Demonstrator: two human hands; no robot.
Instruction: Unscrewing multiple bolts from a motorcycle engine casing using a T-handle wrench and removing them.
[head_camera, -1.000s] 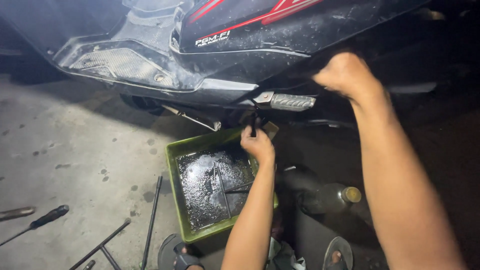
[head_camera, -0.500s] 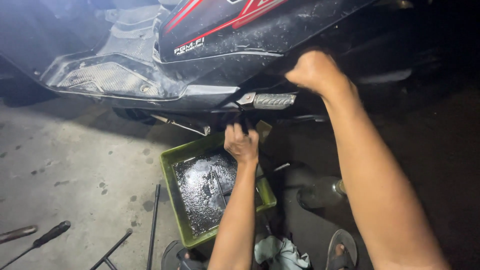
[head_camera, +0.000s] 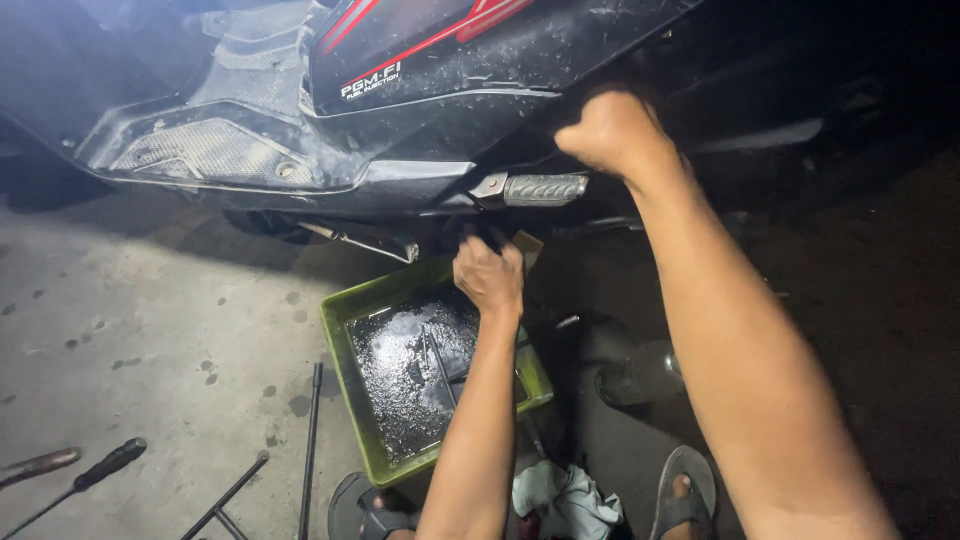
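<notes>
A: Tray (head_camera: 345, 345) first: the green tray sits on the concrete floor (head_camera: 130, 320) just under the scooter, with dark oily liquid pooled in it. What lies nearest you?

B: Nearest you, your sandalled foot (head_camera: 685, 495) at the right and a crumpled pale rag (head_camera: 565, 500) beside the tray's near corner. To the left, long-handled tools (head_camera: 310, 440) lie on the floor, one rod just beside the tray.

A: And your hands?

B: Your left hand (head_camera: 490, 275) is curled closed over the tray's far edge, up against the scooter's underside; whether it grips something there you cannot tell, the spot is too dark. Farther and to the right, your right hand (head_camera: 612, 130) is a closed fist against the dark body panel (head_camera: 440, 60), just above the ribbed metal footpeg (head_camera: 545, 188).

A: Beyond that?

B: The grey footboard (head_camera: 210, 150) at far left.
</notes>
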